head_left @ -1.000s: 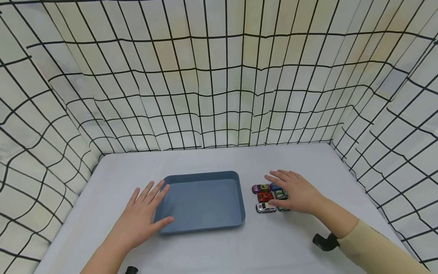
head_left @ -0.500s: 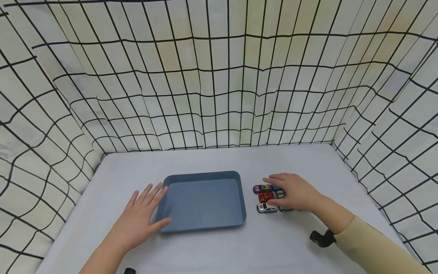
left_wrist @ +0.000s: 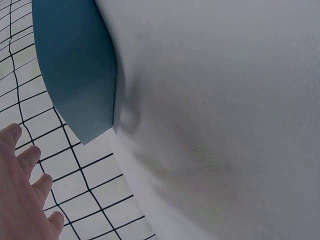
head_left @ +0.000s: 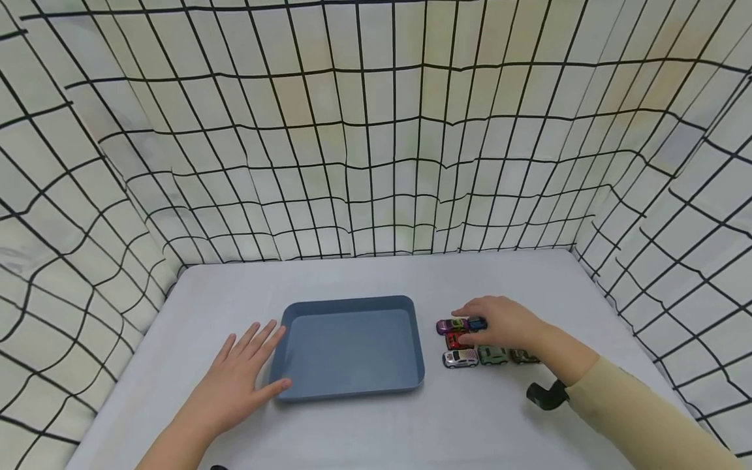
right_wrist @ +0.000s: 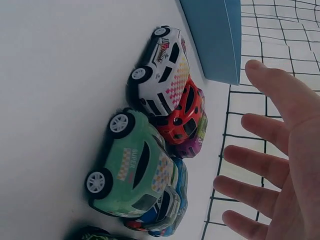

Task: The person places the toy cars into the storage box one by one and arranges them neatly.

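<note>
– what was biggest?
– the black-gridded white backdrop (head_left: 376, 147), round the back and sides of the white table (head_left: 364, 437).
– and on that?
– a blue-grey tray (head_left: 352, 346), lying flat near the middle.
– the hands?
– the left hand (head_left: 234, 386) was just beside the tray's left rim, its grip spread wide with nothing in it. the right hand (head_left: 506, 323), below a tan sleeve (head_left: 637, 418), was above the toy cars (right_wrist: 162, 75), its grip loose, fingers apart, holding nothing.
– where were the cars exactly?
– close together right of the tray: the silver-white car (head_left: 461, 359), green car (head_left: 492, 355) and camouflage car (head_left: 523, 356) in the near row, the red car (head_left: 457, 341) behind the silver-white one, then the purple car (head_left: 450, 326) beside the blue car (head_left: 478, 323), farthest back.
</note>
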Tool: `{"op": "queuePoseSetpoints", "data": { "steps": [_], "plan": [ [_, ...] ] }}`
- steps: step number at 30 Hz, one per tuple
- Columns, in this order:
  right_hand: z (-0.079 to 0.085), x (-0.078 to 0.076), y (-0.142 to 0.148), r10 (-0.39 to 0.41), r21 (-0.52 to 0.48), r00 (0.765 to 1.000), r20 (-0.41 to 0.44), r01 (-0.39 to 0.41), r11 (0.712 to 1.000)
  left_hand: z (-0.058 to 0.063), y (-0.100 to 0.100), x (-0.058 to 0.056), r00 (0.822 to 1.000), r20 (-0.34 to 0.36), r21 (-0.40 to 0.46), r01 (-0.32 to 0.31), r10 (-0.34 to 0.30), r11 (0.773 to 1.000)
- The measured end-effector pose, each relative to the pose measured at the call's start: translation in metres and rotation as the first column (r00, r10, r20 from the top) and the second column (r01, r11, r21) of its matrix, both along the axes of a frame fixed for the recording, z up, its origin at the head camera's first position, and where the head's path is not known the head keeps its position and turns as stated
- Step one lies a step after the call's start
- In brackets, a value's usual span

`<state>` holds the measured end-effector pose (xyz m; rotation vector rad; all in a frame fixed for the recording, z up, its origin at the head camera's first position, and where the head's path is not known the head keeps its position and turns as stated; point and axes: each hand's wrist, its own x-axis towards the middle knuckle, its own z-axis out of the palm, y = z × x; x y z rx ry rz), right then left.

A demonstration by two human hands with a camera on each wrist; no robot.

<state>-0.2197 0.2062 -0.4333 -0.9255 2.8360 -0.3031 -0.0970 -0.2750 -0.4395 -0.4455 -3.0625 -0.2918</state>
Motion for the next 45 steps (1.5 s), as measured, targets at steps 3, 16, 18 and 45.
{"op": "queuePoseSetpoints", "data": {
  "steps": [3,16,18,45],
  "plan": [
    [0.0,-0.006,0.0,0.002,-0.011,0.999,0.042,-0.001,1.0,-0.002,-0.001,-0.001,1.0,0.014,0.001,-0.005,0.005,1.0],
    [-0.003,-0.031,-0.003,0.023,0.02,0.986,0.168,-0.027,0.999,-0.009,-0.004,-0.002,0.997,0.079,0.0,-0.026,0.026,1.0],
    [-0.003,-0.033,-0.005,0.025,0.031,0.983,0.18,-0.031,0.999,-0.008,-0.003,-0.001,0.995,0.092,-0.002,-0.031,0.031,1.0],
    [-0.01,-0.047,-0.016,0.028,0.08,0.971,0.238,-0.048,0.996,-0.017,0.001,0.001,0.987,0.145,-0.002,-0.069,0.069,0.998]
  ]
}}
